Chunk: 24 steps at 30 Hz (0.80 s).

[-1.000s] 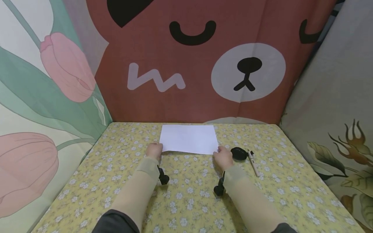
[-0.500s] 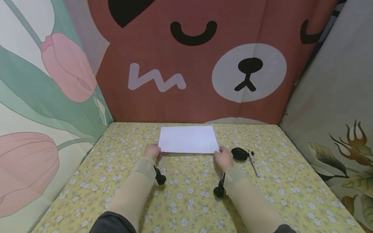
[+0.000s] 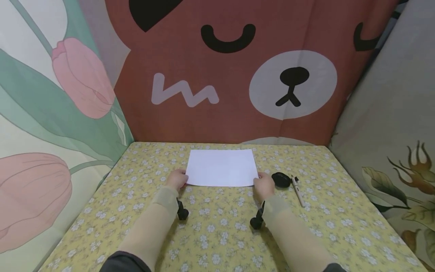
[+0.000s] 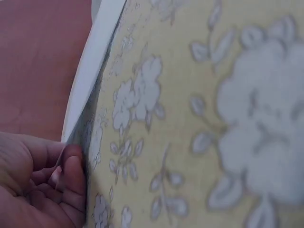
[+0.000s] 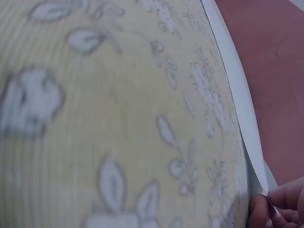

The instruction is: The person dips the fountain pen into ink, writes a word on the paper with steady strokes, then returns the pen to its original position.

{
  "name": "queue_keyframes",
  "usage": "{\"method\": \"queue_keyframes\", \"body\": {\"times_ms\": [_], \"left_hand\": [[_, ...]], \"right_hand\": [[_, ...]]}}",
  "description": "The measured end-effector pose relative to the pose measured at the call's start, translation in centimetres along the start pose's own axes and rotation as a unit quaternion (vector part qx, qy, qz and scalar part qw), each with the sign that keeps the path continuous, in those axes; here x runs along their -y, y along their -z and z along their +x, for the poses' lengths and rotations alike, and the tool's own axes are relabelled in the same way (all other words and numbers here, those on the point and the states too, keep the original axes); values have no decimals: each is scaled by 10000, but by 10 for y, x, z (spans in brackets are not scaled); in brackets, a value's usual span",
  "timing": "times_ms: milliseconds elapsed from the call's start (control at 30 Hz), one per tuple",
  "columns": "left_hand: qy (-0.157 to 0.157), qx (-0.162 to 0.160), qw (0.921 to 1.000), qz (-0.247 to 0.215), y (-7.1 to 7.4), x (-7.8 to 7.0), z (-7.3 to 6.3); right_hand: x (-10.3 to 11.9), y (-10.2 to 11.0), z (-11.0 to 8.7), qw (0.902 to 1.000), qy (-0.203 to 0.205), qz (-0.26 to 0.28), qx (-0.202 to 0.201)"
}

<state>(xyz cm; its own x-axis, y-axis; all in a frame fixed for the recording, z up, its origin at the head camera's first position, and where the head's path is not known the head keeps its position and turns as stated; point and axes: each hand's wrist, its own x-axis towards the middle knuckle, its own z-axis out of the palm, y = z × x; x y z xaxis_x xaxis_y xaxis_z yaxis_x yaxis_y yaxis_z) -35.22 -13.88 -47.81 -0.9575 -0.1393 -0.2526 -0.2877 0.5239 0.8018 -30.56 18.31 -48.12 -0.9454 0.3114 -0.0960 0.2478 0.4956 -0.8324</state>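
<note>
A plain white sheet of paper (image 3: 221,168) lies between my two hands near the back of the table. My left hand (image 3: 176,179) pinches its near left corner; the left wrist view shows thumb and curled fingers (image 4: 73,175) on the paper's edge. At the near right corner, my right hand (image 3: 264,186) pinches the sheet too, and its fingertips (image 5: 259,209) show at the lower right of the right wrist view. The near edge of the paper appears slightly raised off the cloth in both wrist views.
Just right of my right hand sits a black rounded object (image 3: 281,180). Beside it lies a beige pen-like tool (image 3: 298,192) with a dark tip. A yellow floral cloth (image 3: 217,234) covers the table, and a brown printed curtain (image 3: 190,124) hangs behind.
The paper has come a little toward me, its near edge now lower in the head view. My left hand has shifted slightly left and re-gripped the corner; the right hand has barely moved.
</note>
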Motion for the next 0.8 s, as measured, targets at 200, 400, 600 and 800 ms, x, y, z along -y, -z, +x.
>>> {"method": "queue_keyframes", "body": {"times_ms": [200,400,600,800], "left_hand": [[-267,310,9974,590,7,1,-7],[-481,477,9950,739,11,4,-15],[-675,603,9902,1069,14,10,-20],[-616,875,9826,1516,14,8,-34]], "right_hand": [[-5,8,0,9982,190,-475,299],[-9,17,-7,9906,578,-1143,474],[-14,24,-15,9835,817,-1428,754],[-18,32,-23,9767,901,-1650,1038]]}}
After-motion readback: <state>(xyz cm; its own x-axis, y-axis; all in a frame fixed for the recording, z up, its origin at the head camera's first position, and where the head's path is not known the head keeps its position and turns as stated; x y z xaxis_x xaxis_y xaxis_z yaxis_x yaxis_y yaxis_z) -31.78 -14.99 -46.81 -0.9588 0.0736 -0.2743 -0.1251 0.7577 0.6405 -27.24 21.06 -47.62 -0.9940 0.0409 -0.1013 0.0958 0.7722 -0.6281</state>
